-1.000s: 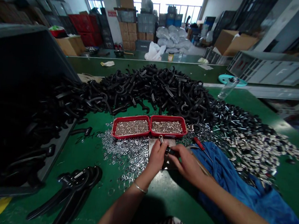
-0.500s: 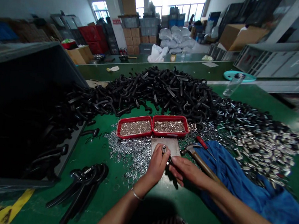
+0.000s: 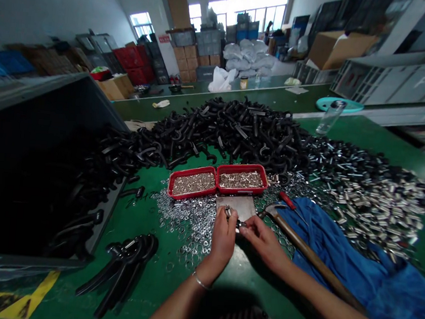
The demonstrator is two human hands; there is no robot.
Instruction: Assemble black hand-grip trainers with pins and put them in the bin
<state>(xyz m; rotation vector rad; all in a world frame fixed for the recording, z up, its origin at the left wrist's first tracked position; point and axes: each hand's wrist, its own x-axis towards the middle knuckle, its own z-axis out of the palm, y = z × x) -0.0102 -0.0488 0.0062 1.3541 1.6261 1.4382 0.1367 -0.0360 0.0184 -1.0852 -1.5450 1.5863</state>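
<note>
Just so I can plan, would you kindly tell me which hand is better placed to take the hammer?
Probably the right hand: the hammer lies just beside it, while the left hand is further off.

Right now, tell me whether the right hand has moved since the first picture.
Yes: the right hand has drawn back toward the person, farther from the red tray.

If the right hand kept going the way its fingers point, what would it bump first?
The right hand would likely meet the small dark part at its fingertips first, then the left hand just behind it; depth is hard to judge here.
</note>
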